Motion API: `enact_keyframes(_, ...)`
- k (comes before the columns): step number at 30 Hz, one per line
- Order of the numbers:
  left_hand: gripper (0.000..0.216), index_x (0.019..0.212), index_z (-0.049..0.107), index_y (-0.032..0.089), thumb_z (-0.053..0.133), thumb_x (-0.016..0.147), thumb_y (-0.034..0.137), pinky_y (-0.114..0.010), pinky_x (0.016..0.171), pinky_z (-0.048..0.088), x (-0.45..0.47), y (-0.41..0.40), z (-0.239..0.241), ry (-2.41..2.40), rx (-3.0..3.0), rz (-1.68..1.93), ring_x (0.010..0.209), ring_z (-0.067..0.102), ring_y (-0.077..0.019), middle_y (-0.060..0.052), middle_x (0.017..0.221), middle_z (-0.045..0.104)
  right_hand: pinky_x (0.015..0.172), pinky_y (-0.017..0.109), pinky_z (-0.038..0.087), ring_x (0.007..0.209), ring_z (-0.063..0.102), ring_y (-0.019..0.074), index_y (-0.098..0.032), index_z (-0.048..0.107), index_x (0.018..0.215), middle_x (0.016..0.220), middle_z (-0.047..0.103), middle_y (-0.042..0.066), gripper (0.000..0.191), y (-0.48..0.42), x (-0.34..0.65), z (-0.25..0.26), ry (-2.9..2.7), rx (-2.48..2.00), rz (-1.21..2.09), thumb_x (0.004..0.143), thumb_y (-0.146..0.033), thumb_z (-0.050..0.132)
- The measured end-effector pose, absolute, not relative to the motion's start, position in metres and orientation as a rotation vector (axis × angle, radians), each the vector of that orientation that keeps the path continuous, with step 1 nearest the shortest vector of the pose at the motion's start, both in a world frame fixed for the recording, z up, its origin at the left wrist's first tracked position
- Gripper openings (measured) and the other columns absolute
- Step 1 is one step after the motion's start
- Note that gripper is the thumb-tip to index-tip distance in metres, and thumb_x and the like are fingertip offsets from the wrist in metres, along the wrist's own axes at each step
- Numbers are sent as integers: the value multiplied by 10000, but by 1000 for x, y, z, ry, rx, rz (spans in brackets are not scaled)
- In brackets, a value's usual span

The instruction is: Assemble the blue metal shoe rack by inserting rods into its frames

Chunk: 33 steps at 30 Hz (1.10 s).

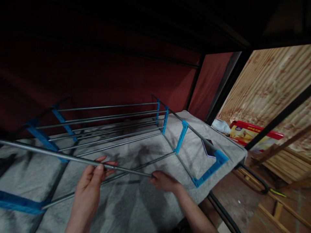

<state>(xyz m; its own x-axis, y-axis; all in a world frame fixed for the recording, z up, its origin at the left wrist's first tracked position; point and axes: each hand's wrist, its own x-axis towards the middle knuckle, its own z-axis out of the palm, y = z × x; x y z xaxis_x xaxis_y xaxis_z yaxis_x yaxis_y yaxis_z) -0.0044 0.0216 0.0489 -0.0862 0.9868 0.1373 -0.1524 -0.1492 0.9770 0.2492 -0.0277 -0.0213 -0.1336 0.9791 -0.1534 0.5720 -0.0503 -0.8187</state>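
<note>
My left hand (88,187) holds a grey metal rod (60,156) between its thumb and fingers, with some fingertips stretched out past it. At the rod's right end, my right hand (164,181) is closed around the tip. The rod's left end runs out of view. Beneath and behind it lies a rack frame of parallel metal bars (114,132) joined by blue plastic brackets (181,137). One blue corner bracket (210,170) is to the right of my right hand, and another blue bracket (20,203) lies at the lower left.
The rack rests on a bed with a grey blanket (155,207). A phone (208,148) lies by the right bracket. A dark metal bed post (228,85) stands at the right. Beyond are a red and yellow box (252,134) and wooden slats (284,165).
</note>
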Motion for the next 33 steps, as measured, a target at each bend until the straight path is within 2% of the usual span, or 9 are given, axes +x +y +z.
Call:
enact_keyframes(4, 381, 944, 649, 194, 776, 695, 452, -313, 800, 575, -4, 22, 53, 1070, 1070, 1492, 904, 654, -211, -44, 904, 688, 628, 302, 435, 558, 515, 130, -195, 577, 736, 578, 520, -44, 69, -23, 269, -14, -1238, -1461, 1207, 759, -255, 602)
enact_keyframes(8, 451, 933, 639, 192, 835, 612, 441, -345, 793, 581, 13, 19, 47, 1052, 973, 1462, 809, 669, -204, -35, 861, 699, 751, 336, 522, 675, 617, 146, -188, 603, 878, 714, 640, -18, 280, -20, 282, -4, -609, -1090, 1241, 618, -209, 705)
enact_keyframes(10, 457, 936, 638, 182, 830, 618, 450, -354, 813, 575, 25, 16, 42, 1033, 960, 1413, 798, 674, -205, -49, 871, 706, 805, 341, 541, 752, 654, 154, -198, 593, 893, 791, 675, 3, 287, -19, 287, -2, -366, -955, 1198, 626, -178, 695)
enact_keyframes(12, 451, 944, 645, 171, 814, 641, 459, -365, 841, 566, 38, 11, 38, 1017, 984, 1353, 814, 677, -210, -70, 924, 710, 820, 333, 556, 800, 675, 158, -206, 577, 861, 825, 688, 21, 209, -17, 290, -2, -205, -901, 1163, 675, -157, 659)
enact_keyframes(16, 426, 958, 642, 169, 782, 687, 466, -384, 877, 550, 56, 1, 31, 982, 996, 1295, 877, 672, -221, -86, 998, 701, 799, 305, 576, 795, 692, 148, -209, 545, 796, 848, 702, 38, 89, -13, 292, -11, -79, -922, 1119, 780, -139, 599)
enact_keyframes(22, 464, 1005, 600, 177, 784, 685, 459, -329, 798, 550, 44, 6, 33, 967, 831, 1426, 890, 652, -195, -73, 953, 688, 729, 245, 584, 701, 685, 108, -215, 576, 817, 755, 696, -17, 98, -23, 317, -30, -85, -1009, 1063, 809, -124, 609)
enact_keyframes(24, 497, 1006, 595, 170, 796, 664, 469, -314, 757, 548, 31, 12, 32, 984, 759, 1481, 863, 645, -187, -68, 904, 680, 692, 222, 582, 670, 677, 91, -215, 573, 793, 733, 687, -27, 111, -27, 333, -36, -10, -1007, 1041, 822, -109, 558)
enact_keyframes(29, 509, 961, 599, 158, 829, 621, 459, -282, 722, 530, 2, 22, 25, 1078, 664, 1553, 778, 629, -149, -47, 858, 660, 735, 306, 612, 780, 707, 144, -204, 581, 787, 815, 706, 33, 145, -26, 356, -43, -4, -1038, 1184, 821, -106, 479)
enact_keyframes(33, 515, 938, 595, 155, 833, 606, 468, -287, 705, 527, -3, 24, 22, 1100, 703, 1542, 742, 628, -156, -8, 755, 610, 730, 303, 617, 780, 705, 147, -189, 586, 798, 819, 703, 41, 161, -22, 352, -43, -36, -1074, 1173, 814, -65, 483)
